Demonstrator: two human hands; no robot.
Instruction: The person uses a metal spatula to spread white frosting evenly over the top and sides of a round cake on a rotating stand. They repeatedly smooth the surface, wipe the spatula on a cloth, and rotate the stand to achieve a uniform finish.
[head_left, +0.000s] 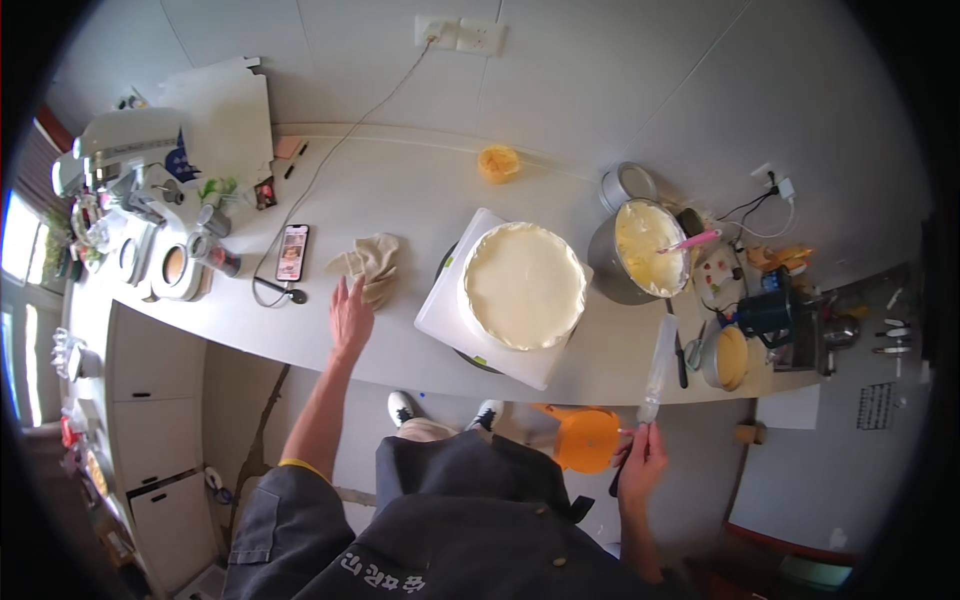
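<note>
My left hand is over the near edge of a crumpled beige cloth, its fingers apart; whether they touch it I cannot tell. My right hand grips an offset or straight icing spatula below the counter's front edge, its cream-smeared blade pointing up and away. Between the hands a round cake covered in pale cream rests on a white square board, set on a dark turntable partly hidden beneath. Right of the cake, a metal bowl holds yellowish cream and a pink-handled spatula.
A phone with a cable lies left of the cloth. A stand mixer is far left. An orange-yellow tub stands behind the cake. On the right are a round tin, scissors and a dark-handled knife. Below is an orange stool.
</note>
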